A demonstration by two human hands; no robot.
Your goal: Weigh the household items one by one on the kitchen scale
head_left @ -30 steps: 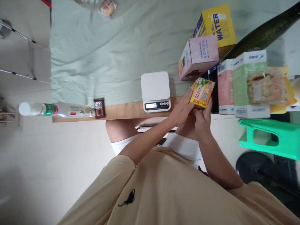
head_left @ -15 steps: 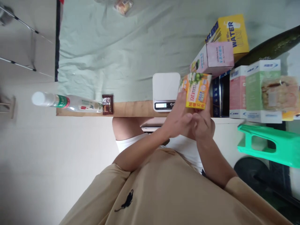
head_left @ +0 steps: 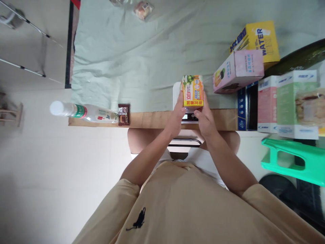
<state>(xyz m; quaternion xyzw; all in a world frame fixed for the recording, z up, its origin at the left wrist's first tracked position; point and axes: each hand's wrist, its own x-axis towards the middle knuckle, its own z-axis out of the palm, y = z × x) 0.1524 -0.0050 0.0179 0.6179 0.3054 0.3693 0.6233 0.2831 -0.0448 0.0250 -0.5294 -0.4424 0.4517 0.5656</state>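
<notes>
Between both hands is a yellow and orange soap box (head_left: pixel 193 91) with green leaves printed on its far end. My left hand (head_left: pixel 178 113) grips its left side, and my right hand (head_left: pixel 205 117) grips its right side. Beneath the box lies a white kitchen scale (head_left: pixel 176 93), mostly covered by it; whether the box touches the scale I cannot tell. The scale's dark display strip (head_left: pixel 190 117) shows partly between my thumbs. Left of the hands, a brown cocoa packet (head_left: pixel 124 114) lies beside a clear bottle with a white cap (head_left: pixel 92 112).
At right stand a pink box (head_left: pixel 247 64), a yellow box (head_left: pixel 266 40), a pink-and-white carton (head_left: pixel 267 105) and a green-and-white carton (head_left: pixel 289 105). A big dark green gourd (head_left: pixel 302 56) lies behind them. Wrapped food (head_left: pixel 143 10) is at the far edge; a green stool (head_left: pixel 312 162) stands below right.
The soap box has moved left from beside the scale to over it, and now faces straight. Both hands went with it. The whole view has shifted slightly.
</notes>
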